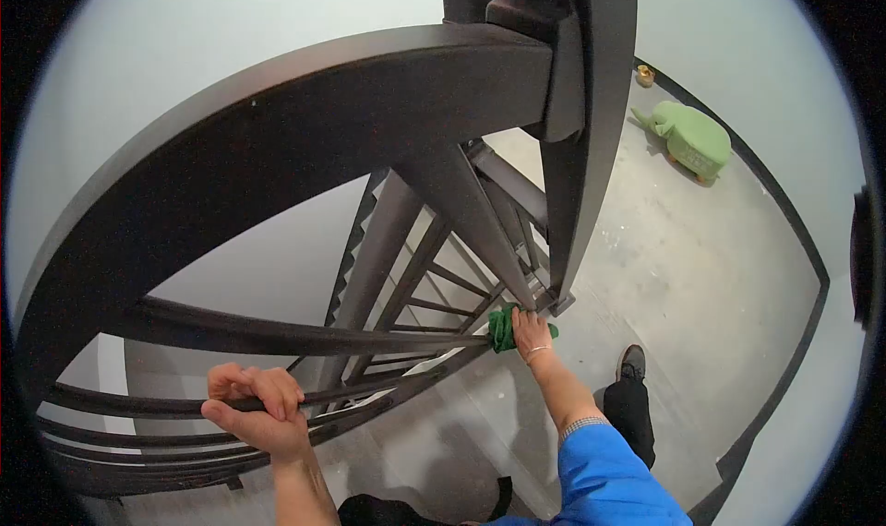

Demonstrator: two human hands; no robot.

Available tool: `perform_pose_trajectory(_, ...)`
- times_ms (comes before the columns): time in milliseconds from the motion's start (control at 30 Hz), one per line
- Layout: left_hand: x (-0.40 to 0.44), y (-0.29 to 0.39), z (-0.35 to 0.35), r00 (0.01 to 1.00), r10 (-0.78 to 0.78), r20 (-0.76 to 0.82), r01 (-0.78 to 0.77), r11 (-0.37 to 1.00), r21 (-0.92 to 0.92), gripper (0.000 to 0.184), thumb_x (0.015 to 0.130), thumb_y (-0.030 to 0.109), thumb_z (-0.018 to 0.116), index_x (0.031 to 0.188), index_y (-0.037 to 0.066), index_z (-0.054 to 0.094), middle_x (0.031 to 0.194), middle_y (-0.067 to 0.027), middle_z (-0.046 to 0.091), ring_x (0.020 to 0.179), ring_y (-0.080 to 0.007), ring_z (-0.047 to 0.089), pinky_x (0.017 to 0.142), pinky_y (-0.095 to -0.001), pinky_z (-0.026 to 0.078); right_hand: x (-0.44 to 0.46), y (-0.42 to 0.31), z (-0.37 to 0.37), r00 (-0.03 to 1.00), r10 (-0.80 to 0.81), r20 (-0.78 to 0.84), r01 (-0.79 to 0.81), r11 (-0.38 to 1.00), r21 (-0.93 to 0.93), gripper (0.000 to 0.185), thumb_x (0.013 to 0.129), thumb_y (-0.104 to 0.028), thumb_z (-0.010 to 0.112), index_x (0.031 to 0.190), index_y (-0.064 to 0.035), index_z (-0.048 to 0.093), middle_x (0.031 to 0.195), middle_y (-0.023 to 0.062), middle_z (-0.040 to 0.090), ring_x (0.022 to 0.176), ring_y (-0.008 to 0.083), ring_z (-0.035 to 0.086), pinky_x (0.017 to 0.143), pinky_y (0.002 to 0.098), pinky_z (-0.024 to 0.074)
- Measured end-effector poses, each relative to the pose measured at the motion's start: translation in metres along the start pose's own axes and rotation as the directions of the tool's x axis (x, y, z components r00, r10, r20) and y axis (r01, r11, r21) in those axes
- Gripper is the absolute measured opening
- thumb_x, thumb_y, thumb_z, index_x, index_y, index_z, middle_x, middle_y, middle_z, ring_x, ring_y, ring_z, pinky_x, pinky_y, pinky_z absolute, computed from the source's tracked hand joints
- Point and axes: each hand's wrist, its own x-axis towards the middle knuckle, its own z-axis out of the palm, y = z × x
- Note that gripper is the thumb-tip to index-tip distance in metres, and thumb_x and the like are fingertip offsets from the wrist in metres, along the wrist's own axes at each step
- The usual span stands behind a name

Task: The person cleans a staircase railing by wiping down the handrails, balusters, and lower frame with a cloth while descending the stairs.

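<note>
My left hand (257, 409) is closed around a thin dark bar (138, 403) of a dark framework. In my right hand (530, 332) is a green cloth (501, 329), bunched up and pressed against the dark framework low down, close to the foot of a thick post (591, 138). Part of the cloth sticks out on both sides of my fingers. Above my hands runs a wide dark beam (295, 111), joined to the post near the top. What lies under the cloth is hidden by it and my hand.
A green animal-shaped stool (694, 140) stands by the wall at the upper right, with a small gold-coloured object (645, 76) behind it. Slanted bars and rungs (448, 306) fill the space beneath the beam. My shoe (632, 363) rests on the pale, marked floor (683, 295).
</note>
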Motion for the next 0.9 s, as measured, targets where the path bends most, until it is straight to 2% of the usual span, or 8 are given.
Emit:
perform_pose_trajectory(233,-0.005,-0.003,-0.005,0.999,-0.034,-0.036,0.035,0.999,0.029,0.052,0.086,0.062,0.031,0.079,0.013,0.046,0.037,0.0056,0.02,0.027,-0.0057,0.018,0.03,-0.0209,0.023,-0.037,0.005,0.029,0.79,0.421,0.445,-0.597,0.694,0.403,0.03,0.081,-0.005,0.045,0.111,-0.0047,0.052,0.102,0.0109,0.059,0.091,0.0293,0.058,0.08,0.0344,0.0454)
perform_pose_trajectory(367,0.005,0.0,0.004,0.999,-0.028,-0.045,0.031,0.996,0.08,0.053,0.085,0.064,0.031,0.076,0.013,0.043,0.037,0.0057,0.019,0.028,-0.0059,0.018,0.03,-0.0213,0.022,-0.011,0.053,0.061,0.808,0.425,0.407,-0.145,-0.527,0.837,0.042,0.071,-0.002,0.059,0.112,-0.0001,0.049,0.111,0.0143,0.055,0.099,0.0269,0.055,0.09,0.0322,0.0404)
perform_pose_trajectory(433,0.009,0.001,0.01,0.995,-0.033,-0.091,0.039,0.997,0.064,0.052,0.086,0.063,0.031,0.076,0.013,0.043,0.037,0.0056,0.02,0.029,-0.006,0.018,0.03,-0.0214,0.022,0.02,0.027,0.11,0.732,0.592,0.338,-0.487,0.107,0.867,0.045,0.068,0.001,0.054,0.112,-0.0014,0.046,0.102,0.0118,0.057,0.093,0.0257,0.055,0.085,0.0364,0.043)
perform_pose_trajectory(500,0.011,0.006,0.014,0.996,-0.035,-0.077,0.038,0.998,0.041,0.051,0.086,0.062,0.032,0.076,0.013,0.043,0.038,0.0054,0.021,0.029,-0.0059,0.018,0.031,-0.0214,0.021,0.023,-0.022,0.091,0.527,0.746,0.408,-0.488,-0.127,0.863,0.051,0.064,0.004,0.054,0.114,0.0001,0.042,0.103,0.0126,0.056,0.094,0.0267,0.054,0.086,0.035,0.0421)
perform_pose_trajectory(533,0.01,0.008,0.011,0.997,-0.033,-0.077,0.035,0.999,0.032,0.051,0.086,0.062,0.032,0.076,0.013,0.043,0.038,0.0054,0.021,0.029,-0.0059,0.018,0.031,-0.0214,0.021,0.016,-0.038,0.127,0.8,0.523,0.295,0.164,-0.663,0.73,0.059,0.063,0.004,0.056,0.118,0.0016,0.034,0.105,0.0146,0.054,0.094,0.0277,0.054,0.086,0.0353,0.0419)
perform_pose_trajectory(600,0.004,0.004,0.008,0.992,-0.032,-0.123,0.035,0.999,0.026,0.051,0.085,0.062,0.034,0.076,0.013,0.043,0.038,0.0052,0.022,0.03,-0.0057,0.018,0.031,-0.0211,0.022,-0.029,-0.087,0.094,0.757,0.503,0.417,-0.39,-0.164,0.906,0.066,0.063,0.002,0.057,0.123,0.0011,0.032,0.106,0.0149,0.054,0.094,0.0269,0.053,0.086,0.0344,0.0421)
perform_pose_trajectory(700,0.0,0.0,0.0,0.993,-0.038,-0.109,0.038,0.999,0.006,0.051,0.085,0.062,0.034,0.076,0.013,0.044,0.038,0.0051,0.022,0.029,-0.0058,0.018,0.031,-0.021,0.021,-0.081,-0.105,0.035,0.874,0.148,0.463,-0.452,-0.104,0.886,0.058,0.061,-0.004,0.062,0.117,0.0011,0.046,0.101,0.0138,0.059,0.093,0.0233,0.056,0.085,0.0323,0.0429)
perform_pose_trajectory(900,-0.003,-0.01,-0.012,0.992,-0.054,-0.115,0.057,0.998,0.017,0.056,0.082,0.067,0.032,0.077,0.012,0.043,0.037,0.006,0.023,0.028,-0.0049,0.021,0.03,-0.0198,0.023,-0.026,-0.015,0.036,0.94,0.304,0.156,-0.229,0.222,0.948,0.043,0.065,-0.014,0.066,0.106,-0.0037,0.058,0.104,0.0189,0.059,0.098,0.0343,0.054,0.086,0.0375,0.0414)
